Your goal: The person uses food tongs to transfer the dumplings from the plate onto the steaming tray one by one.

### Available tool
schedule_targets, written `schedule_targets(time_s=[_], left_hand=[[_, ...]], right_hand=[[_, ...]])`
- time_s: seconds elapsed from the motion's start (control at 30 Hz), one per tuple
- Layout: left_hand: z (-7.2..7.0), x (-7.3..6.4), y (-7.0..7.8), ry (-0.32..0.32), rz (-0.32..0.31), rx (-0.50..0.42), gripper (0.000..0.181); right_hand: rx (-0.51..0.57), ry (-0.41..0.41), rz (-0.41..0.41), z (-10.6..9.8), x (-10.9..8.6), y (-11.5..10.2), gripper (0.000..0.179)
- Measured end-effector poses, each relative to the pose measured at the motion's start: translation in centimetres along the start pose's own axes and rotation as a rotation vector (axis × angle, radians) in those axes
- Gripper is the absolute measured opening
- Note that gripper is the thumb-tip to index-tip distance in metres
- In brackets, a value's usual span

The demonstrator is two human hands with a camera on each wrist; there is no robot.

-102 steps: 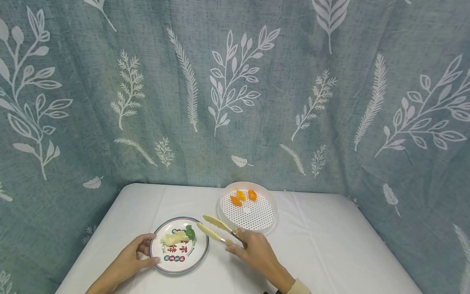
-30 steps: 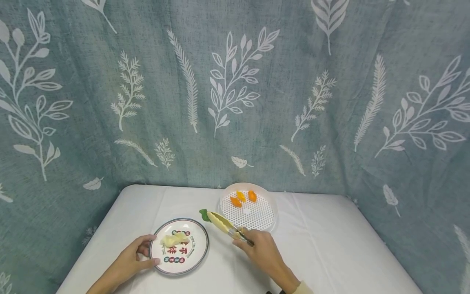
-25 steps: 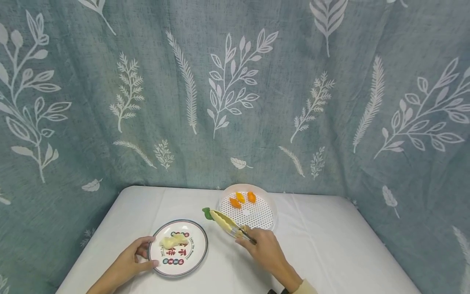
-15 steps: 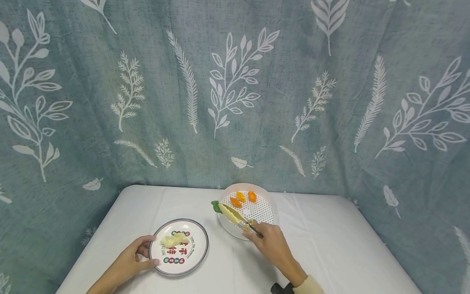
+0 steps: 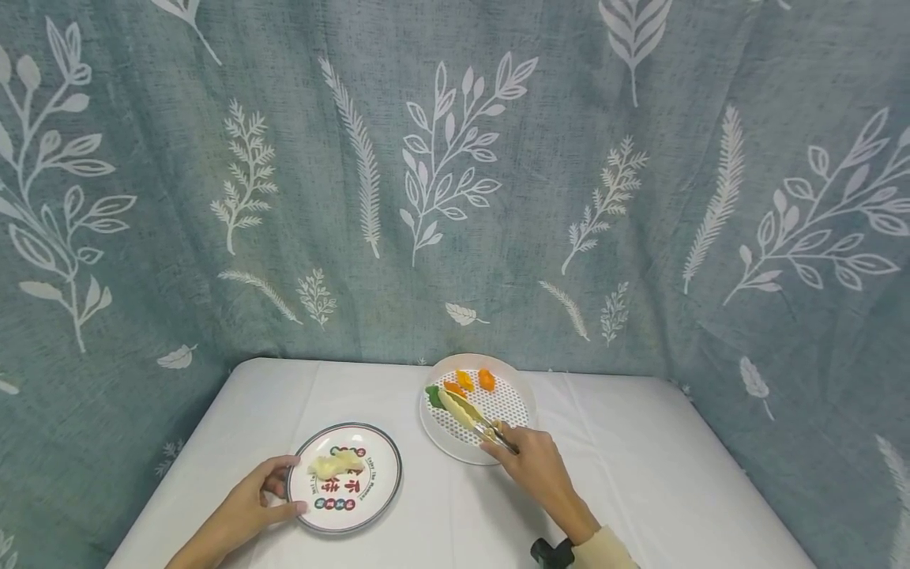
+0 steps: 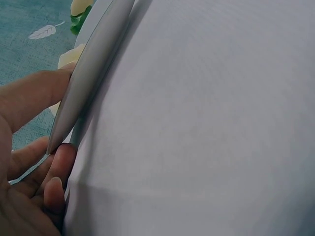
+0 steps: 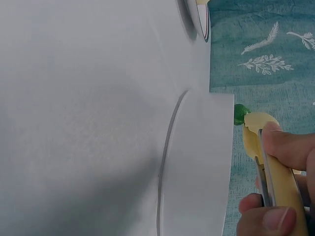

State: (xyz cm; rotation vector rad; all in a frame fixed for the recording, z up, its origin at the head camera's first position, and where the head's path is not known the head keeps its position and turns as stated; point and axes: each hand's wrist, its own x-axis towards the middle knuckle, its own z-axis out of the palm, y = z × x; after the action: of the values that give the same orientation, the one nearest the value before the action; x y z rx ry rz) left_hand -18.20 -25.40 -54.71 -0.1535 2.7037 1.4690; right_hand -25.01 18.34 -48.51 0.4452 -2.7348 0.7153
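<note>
My left hand (image 5: 245,504) grips the left rim of a round white plate (image 5: 377,482) with red and blue printing, thumb on the near side. A crumpled pale yellow food piece (image 5: 336,465) lies on it. My right hand (image 5: 536,466) holds yellow-tipped tongs (image 5: 462,412), whose tips pinch a small green vegetable piece (image 5: 434,397). That piece is over the left inner side of a round white perforated basket (image 5: 517,431). In the right wrist view, the green piece (image 7: 239,114) shows beyond the basket's white wall (image 7: 202,162).
Small orange (image 5: 486,380) and yellow (image 5: 465,380) pieces lie at the back of the basket. The white-covered table (image 5: 626,474) ends at a teal curtain (image 5: 498,300) with white leaf prints. A dark wrist device (image 5: 552,553) sits at the right sleeve.
The tongs picked the green piece off the plate, and the right hand carried it rightward and away to over the basket. The left hand has stayed at the plate's rim.
</note>
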Motion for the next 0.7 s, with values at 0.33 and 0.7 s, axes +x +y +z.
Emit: schedule_targets(time_s=[0.33, 0.7], left_hand=[[0.1, -0.2, 0.0, 0.001, 0.001, -0.003, 0.092], [-0.2, 0.0, -0.1, -0.015, 0.002, -0.002, 0.091]], right_hand=[[-0.028, -0.009, 0.016, 0.6, 0.6, 0.8, 0.052], [-0.035, -0.048, 0.046, 1.2, 1.4, 0.2, 0.050]])
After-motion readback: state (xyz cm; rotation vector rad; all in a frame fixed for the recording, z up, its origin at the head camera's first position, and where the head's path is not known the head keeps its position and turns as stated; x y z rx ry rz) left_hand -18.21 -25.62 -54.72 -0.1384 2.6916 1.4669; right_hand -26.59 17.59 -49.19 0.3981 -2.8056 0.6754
